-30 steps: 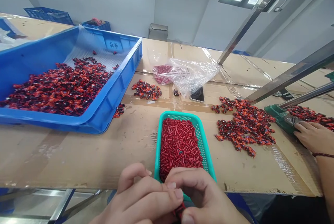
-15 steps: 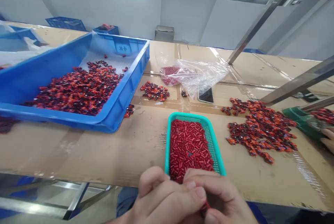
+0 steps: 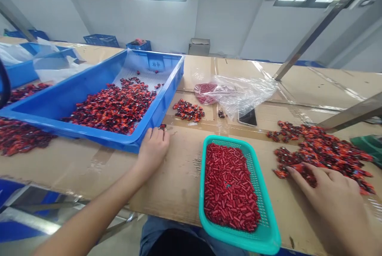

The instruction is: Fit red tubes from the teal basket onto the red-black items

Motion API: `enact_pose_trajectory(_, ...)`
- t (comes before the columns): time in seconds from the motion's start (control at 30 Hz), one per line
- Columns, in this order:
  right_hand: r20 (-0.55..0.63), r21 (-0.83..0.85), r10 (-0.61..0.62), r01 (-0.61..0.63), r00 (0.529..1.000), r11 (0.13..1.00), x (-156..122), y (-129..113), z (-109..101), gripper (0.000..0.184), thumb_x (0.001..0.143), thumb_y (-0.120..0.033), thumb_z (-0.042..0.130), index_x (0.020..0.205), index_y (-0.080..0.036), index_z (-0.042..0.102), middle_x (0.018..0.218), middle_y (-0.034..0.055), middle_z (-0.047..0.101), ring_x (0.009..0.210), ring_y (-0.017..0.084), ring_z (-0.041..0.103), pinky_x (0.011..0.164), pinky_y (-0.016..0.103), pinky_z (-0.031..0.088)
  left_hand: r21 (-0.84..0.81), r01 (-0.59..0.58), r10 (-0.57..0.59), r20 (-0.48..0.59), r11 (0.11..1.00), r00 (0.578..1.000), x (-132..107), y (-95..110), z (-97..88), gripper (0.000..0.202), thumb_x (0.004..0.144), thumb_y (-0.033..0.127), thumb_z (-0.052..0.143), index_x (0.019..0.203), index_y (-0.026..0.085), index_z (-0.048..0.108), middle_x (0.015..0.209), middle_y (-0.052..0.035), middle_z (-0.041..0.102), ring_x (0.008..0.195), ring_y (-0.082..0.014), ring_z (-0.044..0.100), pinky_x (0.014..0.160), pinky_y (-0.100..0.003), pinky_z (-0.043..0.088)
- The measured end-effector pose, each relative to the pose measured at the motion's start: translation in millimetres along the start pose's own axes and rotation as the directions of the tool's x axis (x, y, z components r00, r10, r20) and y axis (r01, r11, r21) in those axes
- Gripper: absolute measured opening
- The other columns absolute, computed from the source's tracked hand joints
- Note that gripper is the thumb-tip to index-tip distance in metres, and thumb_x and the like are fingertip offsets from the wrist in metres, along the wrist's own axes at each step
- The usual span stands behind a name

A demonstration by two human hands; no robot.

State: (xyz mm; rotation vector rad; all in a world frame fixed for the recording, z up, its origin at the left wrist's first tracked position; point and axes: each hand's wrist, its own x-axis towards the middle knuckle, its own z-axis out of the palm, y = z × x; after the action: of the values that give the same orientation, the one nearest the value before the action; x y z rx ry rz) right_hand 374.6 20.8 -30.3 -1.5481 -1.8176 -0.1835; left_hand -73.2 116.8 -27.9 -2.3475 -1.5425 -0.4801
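left hand [image 3: 153, 147] curled at blue crate [image 3: 89, 133] corner, contents can't tell; right hand [image 3: 328, 194] spread flat on red-black parts pile [image 3: 328, 150] beside teal basket [image 3: 238, 241].

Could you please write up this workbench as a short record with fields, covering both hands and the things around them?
Surface: cardboard-covered table
Left hand: fingers curled, at the near right corner of the blue crate
Crate contents: heap of red-and-black parts
Right hand: fingers spread, on the near edge of the loose pile of the same parts
Between the hands: teal basket full of red tubes
Behind: clear plastic bag, small pile
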Motion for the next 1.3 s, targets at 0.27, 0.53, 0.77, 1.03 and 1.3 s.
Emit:
enact_pose_trajectory(0.27,0.216,-0.046,-0.259,0.275,0.941,0.96,-1,-96,22,0.019,0.108,-0.03,0.054,0.112,-0.022,0.071,0.101,0.0075,0.075,0.096,0.023,0.067,0.084,0.037,0.054,-0.315,-0.071,0.036,-0.117,0.947,0.993,-1,11,-2.2,0.022,0.102,0.017,0.045,0.098,0.018,0.067,0.094,-0.0137,0.07,0.087,-0.0296,0.069,0.081,-0.046,0.055)
enact_pose_trajectory(0.53,0.394,-0.06,-0.293,0.342,0.871,0.938,-4,-129,56,0.025,0.097,-0.002,0.059,0.083,-0.019,0.071,0.077,0.0056,0.071,0.076,0.024,0.064,0.069,0.037,0.045,-0.666,-0.11,0.005,-0.157,0.738,0.988,-35,77,-44.7,0.006,0.105,0.026,0.059,0.109,0.022,0.06,0.089,0.0003,0.071,0.073,-0.0128,0.073,0.067,-0.021,0.063)
enact_pose_trajectory(0.77,0.346,0.096,-0.304,0.288,0.888,0.953,0,-132,41,0.019,0.105,-0.016,0.057,0.094,-0.02,0.072,0.088,0.0054,0.074,0.083,0.022,0.066,0.072,0.035,0.052,-0.879,-0.142,-0.14,-0.228,0.455,0.964,-50,107,-57.1,0.014,0.1,0.019,0.069,0.111,0.022,0.061,0.096,-0.0027,0.076,0.091,-0.0136,0.079,0.084,-0.02,0.066)
enact_pose_trajectory(1.03,0.178,0.628,-0.234,0.073,0.956,0.775,11,-174,-1,0.006,0.097,-0.023,0.075,0.099,-0.021,0.07,0.084,0.0023,0.071,0.08,0.017,0.067,0.07,0.029,0.058,-0.768,-0.303,0.01,-0.361,0.564,0.933,-50,115,-70.9,0.029,0.093,-0.005,0.063,0.105,0.02,0.058,0.099,-0.0046,0.081,0.091,-0.0137,0.078,0.085,-0.028,0.063)
enact_pose_trajectory(1.3,0.251,0.585,-0.19,0.008,0.949,0.811,8,-177,6,0.012,0.093,-0.014,0.076,0.091,-0.021,0.065,0.084,0.0016,0.07,0.079,0.016,0.064,0.07,0.027,0.054,-0.667,-0.318,0.064,-0.375,0.674,0.925,-61,125,-80.2,0.033,0.096,-0.006,0.058,0.076,0.02,0.056,0.094,-0.004,0.085,0.09,-0.017,0.081,0.085,-0.033,0.06)
